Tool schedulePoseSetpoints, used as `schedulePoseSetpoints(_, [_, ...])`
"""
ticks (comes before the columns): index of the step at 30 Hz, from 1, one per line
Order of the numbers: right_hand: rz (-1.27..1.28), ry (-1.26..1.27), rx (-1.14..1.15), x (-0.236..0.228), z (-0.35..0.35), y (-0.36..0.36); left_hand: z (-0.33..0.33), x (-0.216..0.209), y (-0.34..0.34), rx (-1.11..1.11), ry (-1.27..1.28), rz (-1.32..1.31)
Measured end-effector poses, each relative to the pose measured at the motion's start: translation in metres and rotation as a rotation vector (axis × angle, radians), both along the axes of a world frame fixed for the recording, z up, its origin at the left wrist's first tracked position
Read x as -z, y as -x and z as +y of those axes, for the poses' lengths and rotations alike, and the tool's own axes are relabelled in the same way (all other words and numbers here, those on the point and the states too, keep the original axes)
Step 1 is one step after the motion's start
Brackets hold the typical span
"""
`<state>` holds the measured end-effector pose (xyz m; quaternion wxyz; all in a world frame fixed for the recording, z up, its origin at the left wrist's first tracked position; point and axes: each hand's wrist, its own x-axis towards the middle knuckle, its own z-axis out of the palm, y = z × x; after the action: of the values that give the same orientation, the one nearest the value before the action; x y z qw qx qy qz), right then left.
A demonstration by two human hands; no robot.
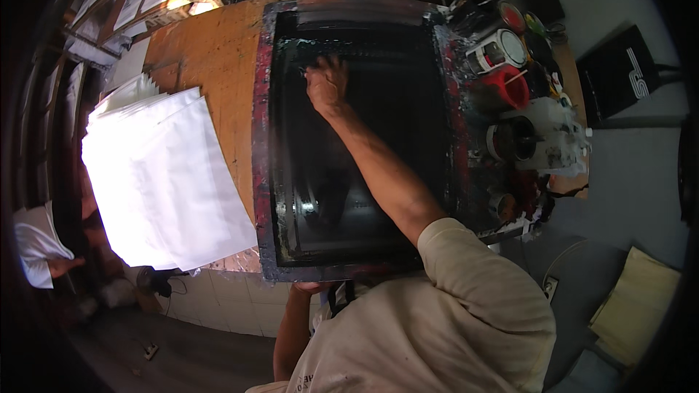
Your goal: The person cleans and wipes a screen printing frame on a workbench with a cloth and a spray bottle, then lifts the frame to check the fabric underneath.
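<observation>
A large silk-screen printing frame (263,175) lies on the table in front of me, its border smeared with red and dark ink. Its mesh (386,153) looks black and shiny, with wet-looking streaks. My right hand (329,86) reaches across to the far left part of the mesh, palm down, fingers apart and touching the surface. A small pale spot shows by its fingertips; whether that is an object or a glint I cannot tell. My left hand (312,287) is at the frame's near edge, its fingers mostly hidden beneath the rim.
A stack of white sheets (164,182) sits left of the frame on the wooden tabletop (211,51). Ink cans (499,51), a red tub (506,87), a dark pot (511,138) and translucent plastic containers (557,135) crowd the right side. Shelves (109,22) stand at the far left.
</observation>
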<state>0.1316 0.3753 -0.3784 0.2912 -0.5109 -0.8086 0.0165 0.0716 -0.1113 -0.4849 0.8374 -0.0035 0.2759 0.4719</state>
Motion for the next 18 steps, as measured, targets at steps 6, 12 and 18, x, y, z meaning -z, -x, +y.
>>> schedulePoseSetpoints(6, [-0.259,-0.101,0.262,-0.014,0.026,-0.174,0.018,-0.027,-0.002,-0.051,-0.083,-0.238])
schedulePoseSetpoints(12, [-0.364,-0.093,-0.021,-0.036,0.011,-0.244,0.051,-0.065,-0.003,0.065,0.081,-0.429])
schedulePoseSetpoints(18, [-0.406,0.233,-0.226,-0.060,-0.161,-0.271,0.060,-0.076,-0.012,0.213,-0.147,-0.204])
